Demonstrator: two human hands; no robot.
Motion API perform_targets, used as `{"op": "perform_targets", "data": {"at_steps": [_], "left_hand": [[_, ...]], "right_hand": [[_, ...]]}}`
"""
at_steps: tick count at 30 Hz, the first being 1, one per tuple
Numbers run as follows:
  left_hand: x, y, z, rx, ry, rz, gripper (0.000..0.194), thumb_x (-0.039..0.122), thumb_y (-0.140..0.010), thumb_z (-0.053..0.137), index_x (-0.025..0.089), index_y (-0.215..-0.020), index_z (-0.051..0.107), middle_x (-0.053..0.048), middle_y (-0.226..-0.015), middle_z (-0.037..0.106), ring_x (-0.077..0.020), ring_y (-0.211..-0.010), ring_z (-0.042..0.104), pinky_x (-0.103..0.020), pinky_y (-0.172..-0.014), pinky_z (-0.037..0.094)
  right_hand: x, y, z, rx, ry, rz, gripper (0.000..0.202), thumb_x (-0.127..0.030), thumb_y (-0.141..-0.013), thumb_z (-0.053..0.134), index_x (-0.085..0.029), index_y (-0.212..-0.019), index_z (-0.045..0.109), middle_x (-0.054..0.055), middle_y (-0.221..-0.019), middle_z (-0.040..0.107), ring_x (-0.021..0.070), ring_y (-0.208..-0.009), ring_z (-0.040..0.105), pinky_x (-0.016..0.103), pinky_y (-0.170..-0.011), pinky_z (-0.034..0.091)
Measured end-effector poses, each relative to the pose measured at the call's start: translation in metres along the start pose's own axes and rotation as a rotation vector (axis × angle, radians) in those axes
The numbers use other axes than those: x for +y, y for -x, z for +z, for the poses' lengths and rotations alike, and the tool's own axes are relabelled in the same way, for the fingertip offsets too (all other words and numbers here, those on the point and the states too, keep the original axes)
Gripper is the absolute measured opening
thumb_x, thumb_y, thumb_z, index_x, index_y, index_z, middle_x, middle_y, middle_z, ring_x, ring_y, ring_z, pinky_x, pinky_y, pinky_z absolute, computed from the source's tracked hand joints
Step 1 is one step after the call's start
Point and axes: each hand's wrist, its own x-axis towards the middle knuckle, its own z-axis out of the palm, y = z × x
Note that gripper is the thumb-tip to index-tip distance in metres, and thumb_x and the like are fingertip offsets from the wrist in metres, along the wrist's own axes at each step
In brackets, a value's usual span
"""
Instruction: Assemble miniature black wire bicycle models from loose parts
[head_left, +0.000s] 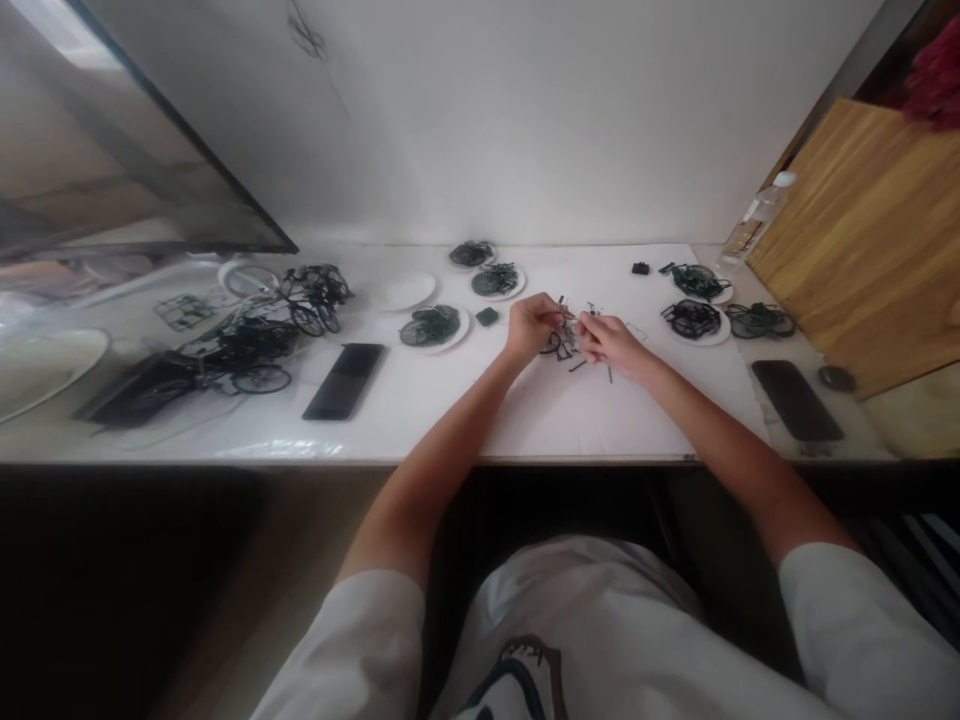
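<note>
Over the white work surface, my left hand (pixel 532 322) is closed in a pinch, with a small part at its fingertips too tiny to name. Close beside it on the right, my right hand (pixel 611 345) is also pinched, and what it holds is too small to make out. Under and between the fingers lie loose dark miniature bicycle parts (pixel 562 352), among them a small wheel (pixel 550 345) and thin rods. Left of my left hand are a small dark green block (pixel 487 317) and a white plate (pixel 463 322) heaped with dark parts.
More plates of dark parts (pixel 497 281) stand near the wall and at right. Assembled miniature bicycles (pixel 315 298) crowd the left. A phone (pixel 345 382), a second phone (pixel 797 400), a bottle (pixel 757 222), a small black piece (pixel 640 268) and a wooden board (pixel 862 250) surround the area.
</note>
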Motion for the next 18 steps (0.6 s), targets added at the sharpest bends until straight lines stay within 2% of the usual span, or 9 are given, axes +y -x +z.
{"op": "perform_targets", "data": {"at_steps": [2,5,8,11,13,15,18], "left_hand": [[0.0,0.0,-0.001,-0.009,-0.028,0.013,0.029,0.034,-0.079,0.09,0.016,-0.072,0.068,-0.008,-0.079,0.079,-0.017,-0.068,0.078,-0.022,-0.052,0.059],[0.002,0.0,-0.001,-0.032,-0.093,0.046,0.026,0.034,-0.082,0.087,0.016,-0.074,0.07,-0.008,-0.082,0.08,-0.0175,-0.074,0.079,-0.022,-0.055,0.059],[0.007,0.0,0.0,-0.06,-0.129,0.067,0.022,0.032,-0.085,0.084,0.016,-0.076,0.071,-0.008,-0.083,0.079,-0.0147,-0.069,0.075,-0.022,-0.054,0.058],[0.01,0.0,0.001,-0.052,-0.092,0.053,0.021,0.033,-0.086,0.083,0.017,-0.079,0.071,-0.007,-0.085,0.08,-0.013,-0.064,0.072,-0.023,-0.054,0.058],[0.009,-0.001,0.001,-0.034,-0.07,0.03,0.022,0.032,-0.085,0.084,0.017,-0.081,0.069,-0.007,-0.087,0.081,-0.0136,-0.064,0.072,-0.025,-0.055,0.059],[0.007,-0.001,-0.001,-0.022,-0.047,-0.008,0.023,0.03,-0.084,0.086,0.018,-0.081,0.066,-0.007,-0.087,0.081,-0.0151,-0.066,0.074,-0.025,-0.055,0.059],[0.005,-0.003,-0.003,-0.017,-0.013,-0.067,0.026,0.027,-0.08,0.088,0.018,-0.079,0.063,-0.007,-0.085,0.08,-0.016,-0.066,0.075,-0.025,-0.053,0.058]], "right_hand": [[0.0,-0.004,-0.005,-0.05,-0.215,0.138,0.038,-0.05,-0.109,0.067,-0.023,-0.085,0.057,-0.011,-0.054,0.027,0.0092,-0.046,0.03,0.019,-0.045,0.027],[-0.001,-0.008,-0.013,-0.083,-0.36,0.242,0.031,-0.037,-0.111,0.064,-0.022,-0.085,0.056,-0.011,-0.056,0.026,0.0086,-0.047,0.026,0.016,-0.042,0.024],[0.0,-0.011,-0.015,-0.091,-0.328,0.225,0.034,-0.042,-0.111,0.063,-0.022,-0.085,0.057,-0.011,-0.054,0.024,0.0092,-0.047,0.028,0.017,-0.043,0.029],[0.002,-0.011,-0.008,-0.016,-0.195,0.128,0.049,-0.064,-0.107,0.063,-0.024,-0.081,0.054,-0.01,-0.053,0.025,0.0109,-0.046,0.035,0.021,-0.045,0.033],[0.002,-0.008,-0.003,0.064,-0.021,0.009,0.054,-0.073,-0.101,0.065,-0.025,-0.082,0.053,-0.009,-0.054,0.032,0.0131,-0.048,0.044,0.024,-0.046,0.033],[0.001,-0.004,0.0,0.146,0.24,-0.157,0.051,-0.074,-0.1,0.066,-0.025,-0.088,0.057,-0.005,-0.059,0.046,0.0149,-0.055,0.05,0.025,-0.051,0.036],[-0.002,0.003,0.001,0.223,0.622,-0.378,0.047,-0.068,-0.106,0.058,-0.023,-0.095,0.066,0.003,-0.077,0.065,0.0169,-0.069,0.055,0.028,-0.065,0.043]]}}
